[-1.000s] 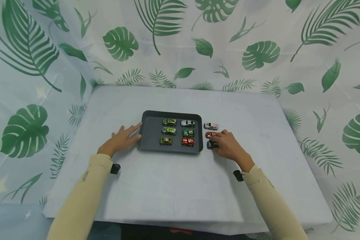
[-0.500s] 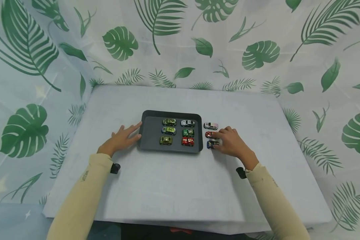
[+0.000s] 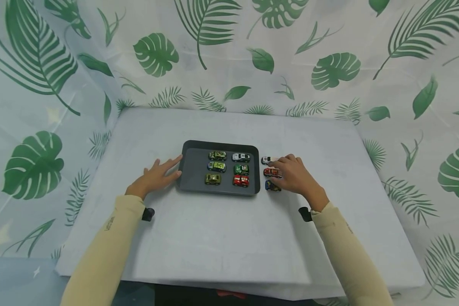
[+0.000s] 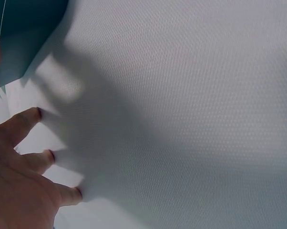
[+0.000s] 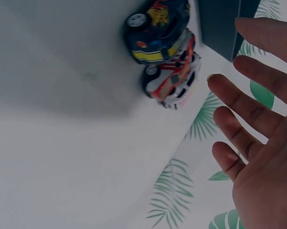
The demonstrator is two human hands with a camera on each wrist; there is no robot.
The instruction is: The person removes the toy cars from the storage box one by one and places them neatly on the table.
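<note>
My left hand (image 3: 154,178) rests with spread fingers at the left rim of a dark grey tray (image 3: 191,170). In the left wrist view, several fingertips of that hand (image 4: 24,181) meet the white cloth beside the tray's corner (image 4: 19,57). Right of the tray, a white toy car (image 3: 267,160), an orange-red one (image 3: 271,172) and a dark blue one (image 3: 272,186) stand in a column. My right hand (image 3: 295,177) hovers over their right ends, partly hiding them. Its fingers are loosely extended and apart from the blue car (image 5: 158,33) in the right wrist view.
Two columns of toy cars sit inside the tray, among them a green one (image 3: 241,169), a red one (image 3: 241,181) and a silver one (image 3: 241,157). A white cloth (image 3: 214,238) covers the table. A leaf-print curtain (image 3: 214,51) hangs behind.
My right hand has come off the blue and orange-red cars and shifted slightly toward the back, now covering part of the white car. The left hand and tray stay put.
</note>
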